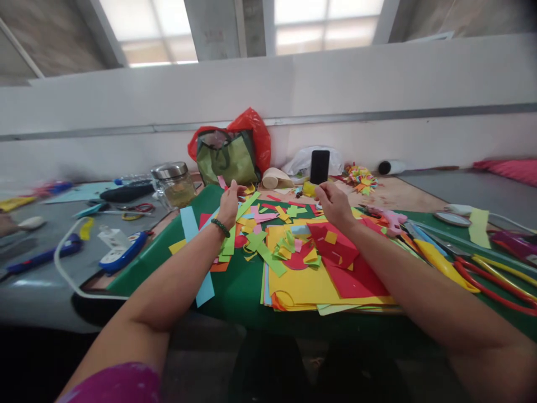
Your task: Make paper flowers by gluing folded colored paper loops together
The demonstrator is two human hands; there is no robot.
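Note:
My left hand, with a dark bead bracelet on the wrist, is over the coloured paper strips at the green mat's left part. Its fingers are bent, near a pink strip; whether they grip it I cannot tell. My right hand is above the back of the paper stack, near a small yellow object. Its fingers are curled together, and anything between them is too small to make out. Between and below the hands lie green, pink and yellow scraps, red sheets and yellow sheets.
Behind stand a glass jar, a green bag, a black phone and a paper-strip flower ball. Large red-handled scissors lie right. A blue-white device is left, and another person's hand shows at the left edge.

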